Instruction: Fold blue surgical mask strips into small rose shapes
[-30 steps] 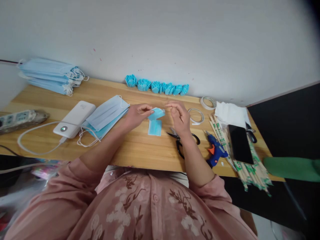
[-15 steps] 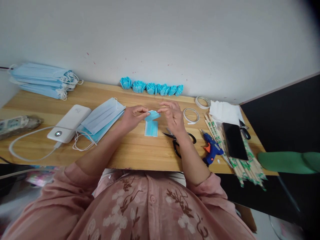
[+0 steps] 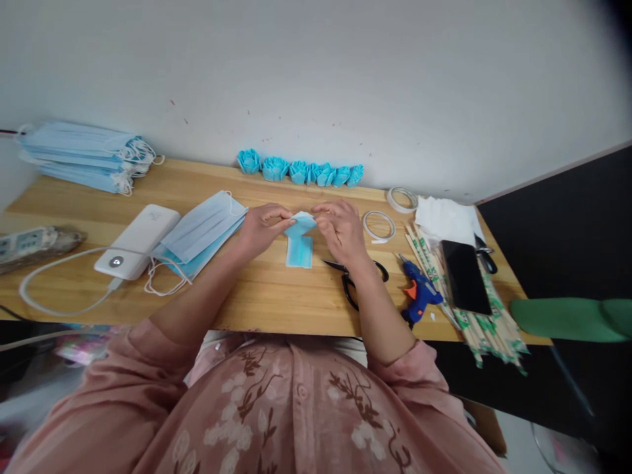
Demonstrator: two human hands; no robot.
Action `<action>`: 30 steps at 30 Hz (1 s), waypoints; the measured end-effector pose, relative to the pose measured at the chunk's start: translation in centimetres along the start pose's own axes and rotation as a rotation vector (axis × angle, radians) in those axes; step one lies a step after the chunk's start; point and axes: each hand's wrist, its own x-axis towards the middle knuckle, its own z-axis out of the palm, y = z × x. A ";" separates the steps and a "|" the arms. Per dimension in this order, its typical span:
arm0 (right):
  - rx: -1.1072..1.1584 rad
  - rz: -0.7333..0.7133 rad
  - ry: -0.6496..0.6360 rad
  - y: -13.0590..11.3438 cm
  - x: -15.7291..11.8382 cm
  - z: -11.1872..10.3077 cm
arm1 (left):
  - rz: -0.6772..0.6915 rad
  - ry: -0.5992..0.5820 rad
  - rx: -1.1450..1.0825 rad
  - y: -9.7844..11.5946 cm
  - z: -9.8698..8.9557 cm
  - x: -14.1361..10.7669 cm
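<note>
Between my two hands is a small blue piece of face-mask fabric (image 3: 301,225), its upper edge peaked and pale. My left hand (image 3: 266,227) pinches its left side between thumb and finger. On its right edge, my right hand (image 3: 340,227) is closed with thumb and fingertips together. Just below the held piece, a blue fabric rectangle (image 3: 299,253) lies flat on the wooden table (image 3: 286,303). Black-handled scissors (image 3: 349,283) lie under my right forearm, partly hidden by it. A row of blue fabric flowers (image 3: 299,172) stands along the wall beyond my hands.
To the left are face masks (image 3: 202,230), a white power bank (image 3: 138,242) with a cable, and a mask stack (image 3: 83,155). At right lie tape rolls (image 3: 378,226), a blue glue gun (image 3: 419,289), a phone (image 3: 464,278), wrapped chopsticks (image 3: 486,336) and white tissue (image 3: 447,220).
My right fingers, raised and spread before, have come down and closed at the fabric's right edge. The held piece now shows a peaked top edge.
</note>
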 end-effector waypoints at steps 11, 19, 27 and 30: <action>-0.040 0.088 -0.009 -0.4 0.2 0.3 | -0.154 0.051 -0.098 0.1 -0.4 0.3; 0.258 0.300 0.152 -0.7 0.3 0.1 | -0.306 0.148 -0.358 -0.3 0.1 0.3; 0.456 0.372 -0.041 -1.8 0.2 1.9 | -0.305 0.144 -0.464 0.1 1.1 -0.3; 0.417 0.393 -0.036 -2.1 0.2 2.4 | -0.295 0.056 -0.478 0.0 1.5 -0.6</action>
